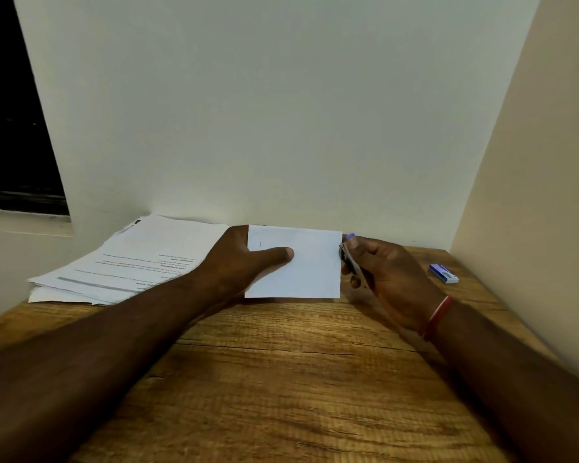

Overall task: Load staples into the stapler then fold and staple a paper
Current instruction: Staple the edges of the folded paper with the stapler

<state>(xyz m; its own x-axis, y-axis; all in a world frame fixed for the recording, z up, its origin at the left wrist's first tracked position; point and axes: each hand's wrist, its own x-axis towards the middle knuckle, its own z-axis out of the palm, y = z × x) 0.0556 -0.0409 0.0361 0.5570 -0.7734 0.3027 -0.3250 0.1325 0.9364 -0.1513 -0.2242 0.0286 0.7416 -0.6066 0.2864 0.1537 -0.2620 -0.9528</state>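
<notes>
Folded paper [310, 265]: white, held just above the wooden table [281, 379] near the back wall; one staple mark shows close to its left edge.
Left hand [238, 262]: pinches the paper's left edge, thumb lying flat across the front, fingers hidden behind the sheet.
Right hand [388, 272]: fingers curled around the stapler, red band at the wrist.
Stapler [350, 259]: small, purple tip upward, its mouth at the paper's right edge; whether it bites the sheet cannot be told.
Staple box [443, 274]: blue and white, lying on the table to the right, apart from the hand.
Paper stack [127, 262]: printed sheets, left of the folded paper, against the wall.
</notes>
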